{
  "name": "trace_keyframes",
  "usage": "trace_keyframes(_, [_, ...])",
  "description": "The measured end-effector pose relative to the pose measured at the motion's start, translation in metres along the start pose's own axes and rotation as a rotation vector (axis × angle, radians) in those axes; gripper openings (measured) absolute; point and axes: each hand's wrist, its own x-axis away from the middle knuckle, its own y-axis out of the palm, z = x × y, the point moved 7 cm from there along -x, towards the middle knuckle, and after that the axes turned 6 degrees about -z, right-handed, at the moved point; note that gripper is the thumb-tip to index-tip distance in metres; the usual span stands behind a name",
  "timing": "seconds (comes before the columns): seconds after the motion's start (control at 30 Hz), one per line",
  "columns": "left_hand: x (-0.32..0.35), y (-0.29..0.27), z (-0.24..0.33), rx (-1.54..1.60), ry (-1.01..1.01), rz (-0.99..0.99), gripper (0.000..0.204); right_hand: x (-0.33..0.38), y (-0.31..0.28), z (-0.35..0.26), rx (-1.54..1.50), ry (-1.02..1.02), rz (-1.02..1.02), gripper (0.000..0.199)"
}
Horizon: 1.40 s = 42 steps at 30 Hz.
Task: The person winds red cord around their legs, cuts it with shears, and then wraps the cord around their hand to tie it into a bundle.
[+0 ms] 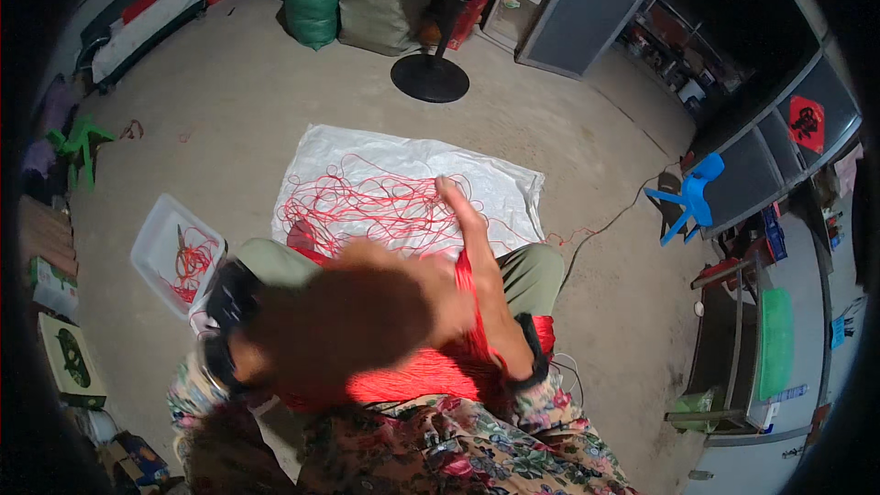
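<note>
In the head view, your right hand (pixel 490 289) stood in front of your lap with its thumb raised and red cord (pixel 473 298) looped about it; you could not tell whether its fingers were closed. Your left hand (pixel 445 302) crossed close beside it, blurred and partly dark, so its grip could not be told. A thick red bundle (pixel 417 378) lay across your lap beneath both.

Writing showed on a red sign (pixel 806 124) at the right, a diamond with a large black character. A green-and-white box (pixel 55 284) at the left bore print too small to read.

Ahead of your knees, a white sheet (pixel 518 191) carried loose tangled cord (pixel 367 211); a few strands trailed past its right edge. Floor (pixel 247 110) stretched between the sheet and the fan (pixel 431 80), and on toward the green stool (pixel 84 142) at the left. To the right, a dark cable (pixel 600 227) ran over the floor between the sheet and the blue stool (pixel 694 194). Near your left knee, a white tub (pixel 156 238) held more red cord, well within its walls.
</note>
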Motion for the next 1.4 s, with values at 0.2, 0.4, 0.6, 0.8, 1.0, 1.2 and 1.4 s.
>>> trace_keyframes(0.2, [-0.019, 0.006, -0.098, 0.594, -0.181, 0.365, 0.016, 0.03, -0.013, -0.058, -0.593, -0.055, 0.014, 0.01])
trace_keyframes(0.4, [-0.019, 0.09, 0.015, 0.707, 0.278, 0.137, 0.014, 0.003, -0.04, -0.012, -0.807, -0.017, 0.469, 0.007])
trace_keyframes(0.6, [-0.006, 0.042, 0.025, 0.249, -0.13, -0.447, 0.015, -0.014, -0.018, -0.015, 0.151, -0.148, 0.106, 0.014])
trace_keyframes(0.8, [0.004, -0.036, -0.086, 0.363, -0.336, 0.4, 0.023, 0.025, -0.019, -0.065, -0.317, -0.198, 0.021, 0.018])
trace_keyframes(1.0, [-0.013, 0.096, -0.057, 1.097, -0.04, 0.332, 0.02, 0.009, -0.025, -0.052, -0.833, -0.254, 0.098, 0.012])
trace_keyframes(1.2, [-0.003, 0.086, 0.036, 0.489, 0.106, -0.144, 0.013, -0.015, -0.021, 0.011, 0.115, 0.013, 0.233, 0.012])
trace_keyframes(1.4, [-0.002, -0.039, -0.026, -0.065, 0.113, 0.405, 0.009, 0.017, -0.012, -0.044, -0.102, -0.129, 0.005, 0.016])
